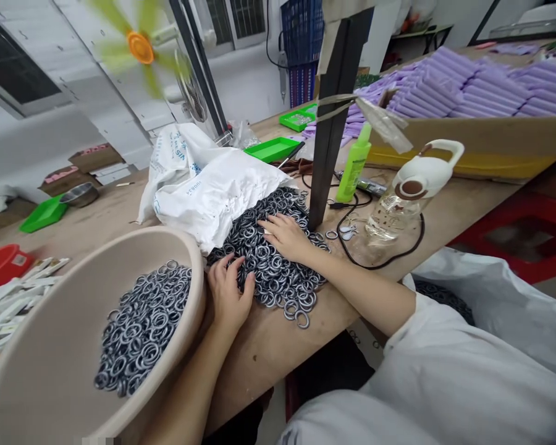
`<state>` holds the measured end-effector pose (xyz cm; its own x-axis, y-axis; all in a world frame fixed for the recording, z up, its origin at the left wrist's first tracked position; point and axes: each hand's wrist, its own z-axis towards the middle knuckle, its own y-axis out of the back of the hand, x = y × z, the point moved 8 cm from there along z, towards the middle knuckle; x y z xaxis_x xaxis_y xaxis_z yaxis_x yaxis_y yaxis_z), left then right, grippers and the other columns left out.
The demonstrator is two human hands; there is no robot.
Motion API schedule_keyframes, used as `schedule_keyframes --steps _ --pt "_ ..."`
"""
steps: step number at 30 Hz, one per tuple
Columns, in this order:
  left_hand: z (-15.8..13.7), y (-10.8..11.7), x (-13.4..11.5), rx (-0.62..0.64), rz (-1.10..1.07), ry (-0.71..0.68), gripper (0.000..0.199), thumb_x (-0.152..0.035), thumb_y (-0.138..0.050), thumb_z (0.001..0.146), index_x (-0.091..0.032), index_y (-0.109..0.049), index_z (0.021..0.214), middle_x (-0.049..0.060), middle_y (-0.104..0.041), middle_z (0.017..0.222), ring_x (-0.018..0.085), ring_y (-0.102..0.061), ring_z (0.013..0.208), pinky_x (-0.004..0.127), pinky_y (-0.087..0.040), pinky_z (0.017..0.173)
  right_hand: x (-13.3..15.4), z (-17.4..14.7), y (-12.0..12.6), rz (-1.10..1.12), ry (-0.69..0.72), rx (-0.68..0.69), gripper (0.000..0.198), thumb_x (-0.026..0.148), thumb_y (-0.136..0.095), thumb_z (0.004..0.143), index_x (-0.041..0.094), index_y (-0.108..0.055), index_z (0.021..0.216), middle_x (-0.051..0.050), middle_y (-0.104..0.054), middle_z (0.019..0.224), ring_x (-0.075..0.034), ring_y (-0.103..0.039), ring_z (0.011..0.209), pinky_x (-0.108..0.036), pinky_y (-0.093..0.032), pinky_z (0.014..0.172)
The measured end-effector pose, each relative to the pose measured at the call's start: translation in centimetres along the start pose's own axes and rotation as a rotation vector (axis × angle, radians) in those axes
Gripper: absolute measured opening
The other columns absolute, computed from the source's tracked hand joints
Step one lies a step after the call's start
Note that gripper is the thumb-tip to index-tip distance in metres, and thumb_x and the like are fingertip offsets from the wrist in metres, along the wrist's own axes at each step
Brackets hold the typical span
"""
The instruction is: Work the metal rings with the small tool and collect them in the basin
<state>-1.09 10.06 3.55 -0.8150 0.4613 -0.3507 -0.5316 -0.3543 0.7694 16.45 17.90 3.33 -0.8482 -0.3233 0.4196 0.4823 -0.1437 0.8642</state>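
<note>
A heap of dark grey rings [271, 256] spills onto the table from the mouth of a white woven sack [217, 191]. My left hand [231, 290] rests at the heap's near left edge, fingers spread and curved over the rings, beside the basin's rim. On top of the heap lies my right hand [285, 238], its fingers stretched out toward the sack. A small pale bit shows by its fingertips, too small to name. Left of my left hand stands a large beige basin [50, 334], with many more rings [143, 327] gathered in its right side.
A dark metal post [331, 123] rises just behind the heap. To its right are a green bottle [353, 167], a black cable [375, 266] and a clear water jug [393, 213]. Purple packets [463, 86] fill a cardboard box. White pieces [16, 303] lie at far left.
</note>
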Motion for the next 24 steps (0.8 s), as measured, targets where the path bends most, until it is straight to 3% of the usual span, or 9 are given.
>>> schedule_keyframes --steps 2,5,9,24 --pt "-0.2 -0.4 0.0 0.047 0.032 0.032 0.056 -0.045 -0.05 0.094 -0.014 -0.051 0.141 0.022 -0.038 0.153 0.038 -0.032 0.143 0.06 -0.028 0.117 0.2 0.0 -0.1 -0.002 0.002 0.003 0.047 0.035 -0.042 0.102 0.024 -0.051 0.147 -0.01 -0.048 0.153 -0.035 -0.039 0.142 -0.052 -0.028 0.117" --pt "-0.7 -2.1 0.4 0.221 0.085 0.073 0.076 -0.054 -0.046 0.094 -0.015 -0.029 0.156 0.022 -0.015 0.166 0.045 -0.011 0.152 0.071 -0.02 0.115 0.3 -0.1 0.0 -0.002 0.015 -0.013 0.046 0.036 -0.044 0.102 0.023 -0.053 0.146 -0.01 -0.05 0.152 -0.034 -0.041 0.14 -0.05 -0.03 0.116" --pt "-1.3 -3.7 0.5 0.389 0.16 0.05 0.078 -0.06 -0.042 0.094 -0.016 -0.028 0.157 0.02 -0.019 0.167 0.043 -0.012 0.153 0.073 -0.015 0.115 0.6 -0.1 0.0 0.003 0.049 -0.028 0.045 0.036 -0.044 0.102 0.023 -0.054 0.144 -0.01 -0.053 0.149 -0.032 -0.043 0.138 -0.048 -0.031 0.115" --pt "-1.2 -3.8 0.8 0.377 0.176 0.045 0.077 -0.061 -0.044 0.093 -0.015 -0.034 0.154 0.019 -0.021 0.166 0.042 -0.016 0.153 0.072 -0.016 0.116 1.3 -0.1 0.0 0.092 0.163 -0.042 0.041 0.033 -0.045 0.102 0.022 -0.061 0.138 -0.01 -0.06 0.142 -0.027 -0.051 0.134 -0.046 -0.036 0.112"
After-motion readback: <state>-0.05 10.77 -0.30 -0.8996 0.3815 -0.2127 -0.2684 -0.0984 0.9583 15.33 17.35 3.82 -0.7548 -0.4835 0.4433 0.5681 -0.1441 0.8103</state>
